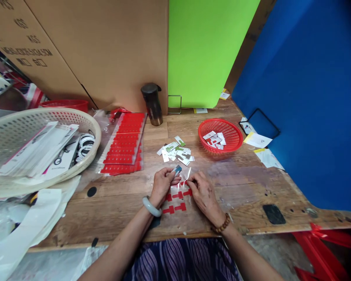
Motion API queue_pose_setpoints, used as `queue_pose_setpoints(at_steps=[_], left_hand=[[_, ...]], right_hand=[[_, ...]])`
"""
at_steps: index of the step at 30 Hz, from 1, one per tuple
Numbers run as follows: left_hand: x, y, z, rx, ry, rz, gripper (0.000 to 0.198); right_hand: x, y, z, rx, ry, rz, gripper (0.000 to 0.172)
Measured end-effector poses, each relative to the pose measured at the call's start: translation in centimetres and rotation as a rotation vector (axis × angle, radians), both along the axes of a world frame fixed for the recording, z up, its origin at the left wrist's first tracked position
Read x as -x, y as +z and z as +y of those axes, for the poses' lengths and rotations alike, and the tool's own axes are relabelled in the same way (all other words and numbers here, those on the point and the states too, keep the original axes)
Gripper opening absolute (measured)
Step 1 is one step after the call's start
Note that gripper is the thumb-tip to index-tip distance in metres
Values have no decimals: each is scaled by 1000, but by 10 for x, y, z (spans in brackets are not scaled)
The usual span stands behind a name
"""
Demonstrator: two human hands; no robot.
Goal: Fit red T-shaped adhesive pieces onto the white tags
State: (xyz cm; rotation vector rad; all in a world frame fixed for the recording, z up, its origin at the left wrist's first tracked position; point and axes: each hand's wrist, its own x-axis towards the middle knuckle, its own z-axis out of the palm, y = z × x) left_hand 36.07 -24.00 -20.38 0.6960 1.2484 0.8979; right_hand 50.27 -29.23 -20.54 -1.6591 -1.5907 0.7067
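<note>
My left hand (164, 182) pinches a small card with a blue-grey end (177, 170) between thumb and fingers. Below it a clear plastic sheet (185, 223) with several red T-shaped stickers (179, 207) lies on the table. The fingers of my right hand (203, 192) are pinched together at a red sticker at the upper part of this sheet; whether it is peeled off is hidden by the fingers. Just beyond both hands is a loose pile of small white cards (178, 151), some with green or grey marks.
A red basket (235, 144) with similar cards stands beyond my right hand. Red sticker sheets (123, 142) are stacked at left, by a dark tumbler (152, 102). A large white basket (95, 150) holds printed cards. Blue (310, 117) and green (204, 54) panels stand behind.
</note>
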Motion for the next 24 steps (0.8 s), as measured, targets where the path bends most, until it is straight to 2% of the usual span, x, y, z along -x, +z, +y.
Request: queue_pose_setpoints(at_steps=[4,11,15,19,24], left_hand=[[0,0,0,-5,-1,7,15],[2,3,2,18,-9,-12,16],[7,9,2,69,-58,-60,19],[14,24,-7,166,-186,-167,27],[21,44,-23,268,-294,-240,34]], right_hand=[[-5,6,-5,19,100,146,15],[-15,17,-9,124,192,321,16],[-20,25,-12,145,114,437,11],[-20,32,-11,152,-28,464,13],[-15,41,-8,133,-3,429,10]])
